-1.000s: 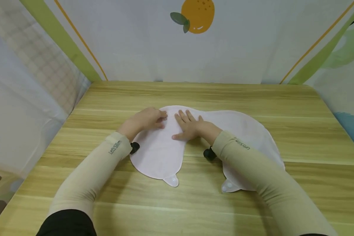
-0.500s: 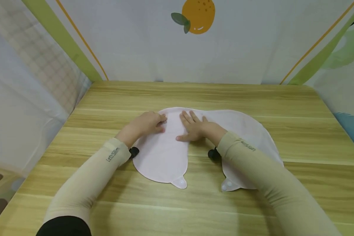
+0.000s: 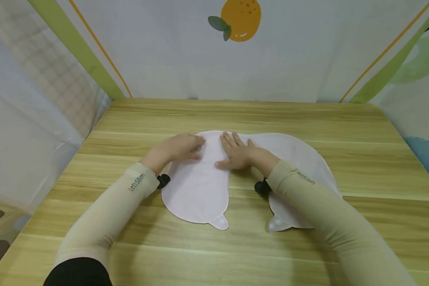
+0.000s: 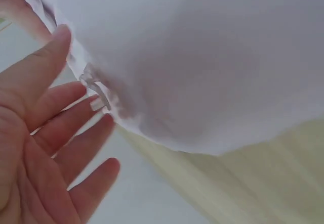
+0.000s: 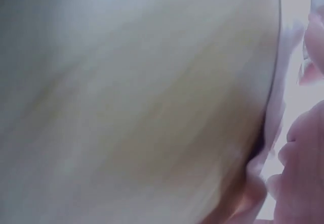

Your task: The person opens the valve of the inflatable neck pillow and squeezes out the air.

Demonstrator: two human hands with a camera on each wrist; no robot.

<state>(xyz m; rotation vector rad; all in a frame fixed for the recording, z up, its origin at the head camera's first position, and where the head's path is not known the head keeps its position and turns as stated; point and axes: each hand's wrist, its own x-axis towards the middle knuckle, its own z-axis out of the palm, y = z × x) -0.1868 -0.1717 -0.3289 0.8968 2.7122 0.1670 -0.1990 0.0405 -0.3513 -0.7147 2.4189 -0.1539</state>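
A pale pink, U-shaped bib point(image 3: 196, 194) lies spread on the wooden table, its two ends toward the near side. Each end has a small tab, a left tab point(image 3: 219, 222) and a right tab point(image 3: 277, 223), with snap buttons. My right hand point(image 3: 239, 155) rests spread on the upper middle of the bib. At its upper left edge is my left hand point(image 3: 182, 147). In the left wrist view that left hand point(image 4: 50, 128) has loosely extended fingers beside a small clear plastic piece point(image 4: 98, 95) at the fabric point(image 4: 202, 62) edge.
The wooden table point(image 3: 157, 258) reaches back to a white curtain point(image 3: 157, 51) printed with an orange fruit. Light curtains hang at both sides. The right forearm point(image 3: 318, 202) covers part of the bib's right side. Black wrist cameras sit under both wrists.
The bib's left part, with its tab, has shifted right and slightly toward me. My right hand has slid a little right; the left hand stays close to the upper left edge.
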